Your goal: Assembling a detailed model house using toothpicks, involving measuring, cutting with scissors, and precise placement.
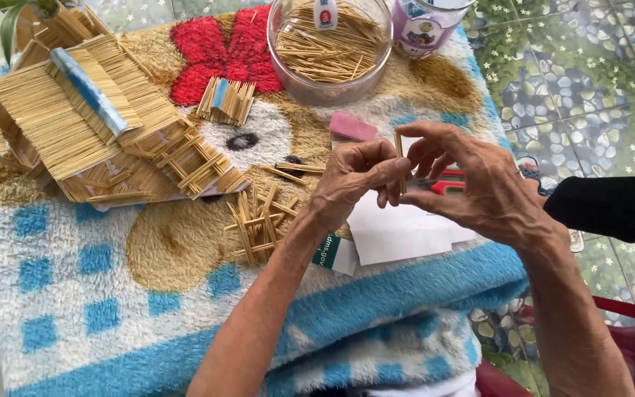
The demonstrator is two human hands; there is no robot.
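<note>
Seen from the head camera, the left hand and the right hand meet over a fluffy towel. Their fingers are pinched shut on a small bundle of thin sticks — held upright between both hands. Just behind the fingers lies a pink eraser. Farther back stands a clear bowl of sticks — and far to the left, a little stick house.

Both hands — left hand, right hand — pinching upright toothpicks, over white paper, fluffy towel
</note>
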